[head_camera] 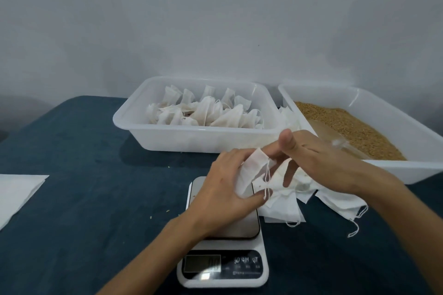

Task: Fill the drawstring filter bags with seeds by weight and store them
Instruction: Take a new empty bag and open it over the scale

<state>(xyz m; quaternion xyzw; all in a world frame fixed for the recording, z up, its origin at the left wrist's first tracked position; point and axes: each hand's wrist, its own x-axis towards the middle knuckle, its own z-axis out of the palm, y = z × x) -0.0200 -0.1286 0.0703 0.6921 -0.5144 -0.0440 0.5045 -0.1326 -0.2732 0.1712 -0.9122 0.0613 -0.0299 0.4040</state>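
Note:
My left hand (225, 182) grips an empty white drawstring filter bag (251, 170) above the digital scale (225, 261). My right hand (311, 158) reaches in from the right, fingers spread, touching the bag's mouth and the loose pile of empty bags (335, 201) under it. A white tub (191, 136) behind the scale holds several filled, tied bags (206, 112). A second white tub (407, 170) at the right holds tan seeds (345, 122) and a clear scoop (335, 139).
A dark blue cloth covers the table (84, 199). A white sheet (16, 194) lies at the left edge. A few stray seeds (167, 211) lie left of the scale. A grey wall stands close behind the tubs.

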